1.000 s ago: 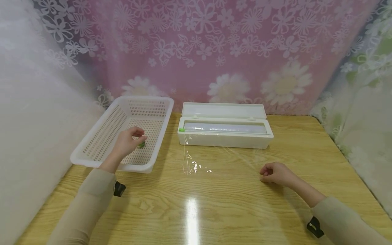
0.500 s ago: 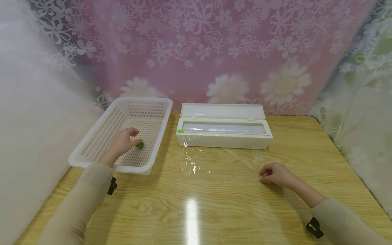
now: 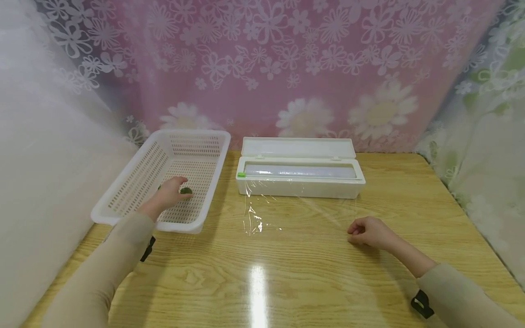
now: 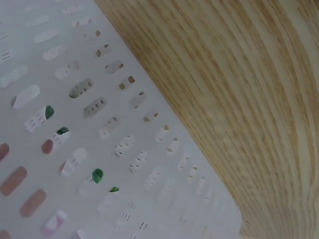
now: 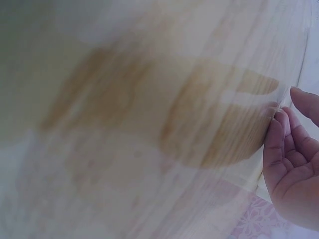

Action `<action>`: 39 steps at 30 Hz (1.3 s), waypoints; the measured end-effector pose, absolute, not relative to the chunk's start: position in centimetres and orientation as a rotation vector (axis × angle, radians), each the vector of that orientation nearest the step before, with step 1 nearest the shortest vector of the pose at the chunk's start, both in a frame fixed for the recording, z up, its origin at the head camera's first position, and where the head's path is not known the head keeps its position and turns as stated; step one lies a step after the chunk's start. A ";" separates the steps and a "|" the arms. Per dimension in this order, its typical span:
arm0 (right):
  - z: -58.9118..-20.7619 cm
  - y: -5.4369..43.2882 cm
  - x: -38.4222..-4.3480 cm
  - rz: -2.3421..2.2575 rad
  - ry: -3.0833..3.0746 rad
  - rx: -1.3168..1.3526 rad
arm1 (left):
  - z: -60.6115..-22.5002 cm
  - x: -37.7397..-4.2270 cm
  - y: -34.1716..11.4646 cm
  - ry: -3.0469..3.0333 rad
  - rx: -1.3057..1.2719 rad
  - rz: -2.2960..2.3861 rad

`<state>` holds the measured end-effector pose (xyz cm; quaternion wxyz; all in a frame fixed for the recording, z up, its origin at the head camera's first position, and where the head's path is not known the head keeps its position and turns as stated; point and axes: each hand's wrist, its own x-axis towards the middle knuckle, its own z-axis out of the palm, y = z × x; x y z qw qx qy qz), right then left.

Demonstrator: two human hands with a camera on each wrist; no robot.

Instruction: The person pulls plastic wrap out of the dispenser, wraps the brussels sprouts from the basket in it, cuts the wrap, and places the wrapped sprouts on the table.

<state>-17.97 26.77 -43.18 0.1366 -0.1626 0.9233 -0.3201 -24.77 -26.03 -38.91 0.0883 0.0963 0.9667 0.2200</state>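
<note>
My left hand [image 3: 169, 192] reaches down into a white slotted plastic basket [image 3: 180, 226], thumb and forefinger spread around a small dark green roundish thing [image 3: 186, 190]. Its kind is too small to tell. Bits of green show through the slots in the left wrist view, beside the skin of the left hand [image 4: 14, 180]. On the right, my right hand [image 3: 370, 233] pinches the corner of a clear sheet of cling film [image 3: 259, 224] near the tabletop. The sheet runs out from a white cling film box [image 3: 301, 189], whose roll [image 3: 301, 171] shows under the raised lid.
A green slider [image 3: 241, 174] sits at the left end of the box's front edge. The wooden table [image 3: 213, 273] backs onto a pink flowered curtain [image 3: 254, 105]. White sheeting [image 3: 61, 159] hangs along the left side.
The left hand draws back slightly, then moves forward and lower around the green thing in the basket. The right hand and the film stay in place.
</note>
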 end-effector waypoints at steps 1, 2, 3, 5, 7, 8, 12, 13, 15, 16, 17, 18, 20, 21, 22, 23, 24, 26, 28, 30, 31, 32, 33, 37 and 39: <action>-43.2 26.8 -18.0 -0.928 2.671 -0.471 | -39.0 -24.7 -26.0 2.853 0.282 0.646; -43.2 26.8 -18.0 -0.932 2.669 -0.468 | -39.0 -24.7 -26.0 2.829 0.280 0.637; -43.2 26.8 -18.0 -0.933 2.668 -0.467 | -39.1 -24.7 -26.0 2.808 0.274 0.628; -43.2 26.8 -18.0 -0.937 2.668 -0.470 | -39.2 -24.5 -26.0 2.774 0.263 0.615; -43.2 26.9 -18.1 -0.937 2.670 -0.477 | -39.2 -24.6 -26.0 2.760 0.256 0.605; -43.2 26.9 -18.1 -0.935 2.674 -0.481 | -39.2 -24.6 -26.0 2.758 0.255 0.597; -43.3 26.9 -18.1 -0.915 2.694 -0.488 | -39.3 -24.7 -26.0 2.750 0.282 0.574; -43.2 26.9 -18.1 -0.912 2.696 -0.486 | -39.3 -24.7 -26.1 2.749 0.288 0.574; -43.2 26.9 -18.0 -0.908 2.699 -0.483 | -39.3 -24.7 -26.1 2.755 0.305 0.570; -43.2 26.8 -18.0 -0.904 2.700 -0.482 | -39.3 -24.7 -26.1 2.760 0.311 0.570; -43.1 26.8 -17.9 -0.904 2.701 -0.480 | -39.3 -24.7 -26.0 2.769 0.317 0.570; -43.1 26.8 -17.9 -0.905 2.700 -0.479 | -39.2 -24.6 -26.0 2.778 0.321 0.571; -43.0 26.7 -17.8 -0.906 2.700 -0.478 | -39.1 -24.6 -25.9 2.803 0.339 0.562; -43.0 26.7 -17.8 -0.905 2.702 -0.477 | -39.1 -24.6 -25.9 2.814 0.345 0.553; -43.0 26.7 -17.8 -0.907 2.702 -0.475 | -39.1 -24.6 -25.9 2.824 0.350 0.546; -43.0 26.7 -17.8 -0.910 2.701 -0.472 | -39.0 -24.5 -25.8 2.832 0.353 0.536; -43.1 26.7 -17.8 -0.908 2.702 -0.470 | -39.0 -24.5 -25.8 2.837 0.358 0.526; -43.2 26.7 -17.8 -0.910 2.702 -0.466 | -38.9 -24.4 -25.8 2.844 0.367 0.507; -43.3 26.8 -17.8 -0.908 2.704 -0.464 | -38.8 -24.4 -25.8 2.843 0.362 0.494; -43.4 26.8 -17.8 -0.903 2.709 -0.465 | -38.8 -24.4 -25.7 2.845 0.353 0.479; -43.4 26.8 -17.7 -0.902 2.710 -0.466 | -38.8 -24.4 -25.7 2.844 0.344 0.472; -43.4 26.8 -17.7 -0.900 2.713 -0.466 | -38.9 -24.4 -25.7 2.845 0.338 0.459; -43.4 26.8 -17.7 -0.898 2.713 -0.467 | -38.9 -24.5 -25.7 2.843 0.331 0.451; -43.3 26.8 -17.7 -0.895 2.718 -0.464 | -39.0 -24.5 -25.8 2.833 0.319 0.468; -43.3 26.8 -17.7 -0.893 2.720 -0.465 | -39.0 -24.4 -25.8 2.826 0.309 0.499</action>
